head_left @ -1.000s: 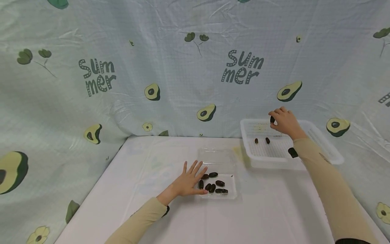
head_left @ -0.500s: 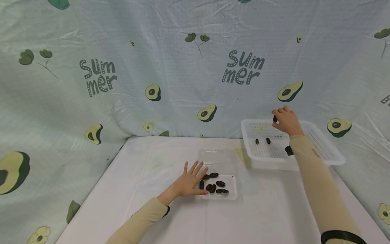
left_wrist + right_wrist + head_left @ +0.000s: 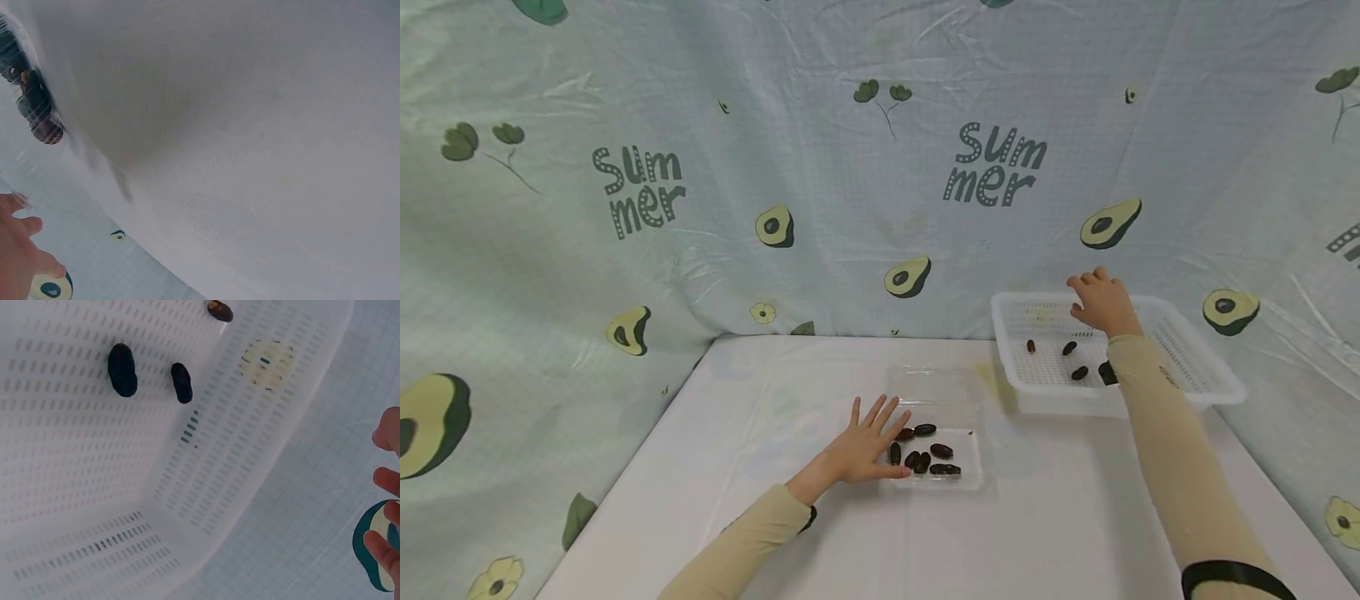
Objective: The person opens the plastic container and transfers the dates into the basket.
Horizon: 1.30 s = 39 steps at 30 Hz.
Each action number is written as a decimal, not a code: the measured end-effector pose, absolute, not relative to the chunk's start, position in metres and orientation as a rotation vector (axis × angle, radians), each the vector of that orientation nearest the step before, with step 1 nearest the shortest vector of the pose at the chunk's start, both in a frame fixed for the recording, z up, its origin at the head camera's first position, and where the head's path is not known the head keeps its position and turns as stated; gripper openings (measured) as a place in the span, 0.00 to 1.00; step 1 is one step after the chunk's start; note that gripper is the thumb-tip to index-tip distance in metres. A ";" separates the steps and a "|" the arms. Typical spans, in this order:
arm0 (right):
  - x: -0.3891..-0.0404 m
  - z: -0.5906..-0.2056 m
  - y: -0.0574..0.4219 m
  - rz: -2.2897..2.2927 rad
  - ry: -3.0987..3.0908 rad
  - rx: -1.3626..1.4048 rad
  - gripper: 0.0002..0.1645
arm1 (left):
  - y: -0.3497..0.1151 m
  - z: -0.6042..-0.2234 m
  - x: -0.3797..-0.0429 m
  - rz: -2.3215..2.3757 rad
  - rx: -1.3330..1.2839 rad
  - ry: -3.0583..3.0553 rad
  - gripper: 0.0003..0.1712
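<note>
Fingers spread, my left hand rests at the left side of a clear plastic box whose lid lies folded back. Several dark, glossy dates lie inside it, some partly behind the fingers. At the far right, my right hand hovers over the white basket with loosely bent, parted fingers and nothing between them. On the basket floor lie three dates, a near one, a middle one and a left one. The right wrist view shows a large date with the fingers at the frame's edge.
A white cloth covers the table. Behind it and along the sides hangs a pale curtain printed with avocados and "summer". The basket's slotted walls rise around the dates, its back rim close to the curtain.
My right hand has let go of a date; a third date now lies in the basket, and the middle one has shifted and turned. The left hand has stayed put.
</note>
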State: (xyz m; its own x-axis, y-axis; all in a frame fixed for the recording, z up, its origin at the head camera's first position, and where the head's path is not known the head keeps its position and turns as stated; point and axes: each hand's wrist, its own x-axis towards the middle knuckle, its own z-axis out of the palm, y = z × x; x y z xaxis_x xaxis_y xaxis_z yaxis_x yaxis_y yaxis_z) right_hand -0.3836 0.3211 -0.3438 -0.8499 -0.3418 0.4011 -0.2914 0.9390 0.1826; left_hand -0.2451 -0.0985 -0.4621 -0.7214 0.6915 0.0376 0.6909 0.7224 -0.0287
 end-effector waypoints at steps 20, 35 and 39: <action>-0.368 -0.333 0.332 -0.102 -2.494 0.641 0.15 | -0.098 -0.464 -0.246 -0.007 -1.172 -2.864 0.52; -0.345 -0.341 0.306 -0.052 -2.415 0.902 0.12 | -0.098 -0.459 -0.243 -0.002 -1.160 -2.880 0.54; -0.339 -0.349 0.300 -0.037 -2.364 0.961 0.12 | -0.098 -0.459 -0.244 -0.027 -1.171 -2.879 0.54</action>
State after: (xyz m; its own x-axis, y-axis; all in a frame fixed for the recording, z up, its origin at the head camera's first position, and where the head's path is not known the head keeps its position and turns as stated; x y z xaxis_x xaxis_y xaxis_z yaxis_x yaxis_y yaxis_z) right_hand -0.3392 0.3000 -0.3489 -0.5714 -0.6469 0.5051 -0.6308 0.7398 0.2340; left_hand -0.2439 -0.0976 -0.4595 -0.7155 0.6976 0.0373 0.6982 0.7159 0.0037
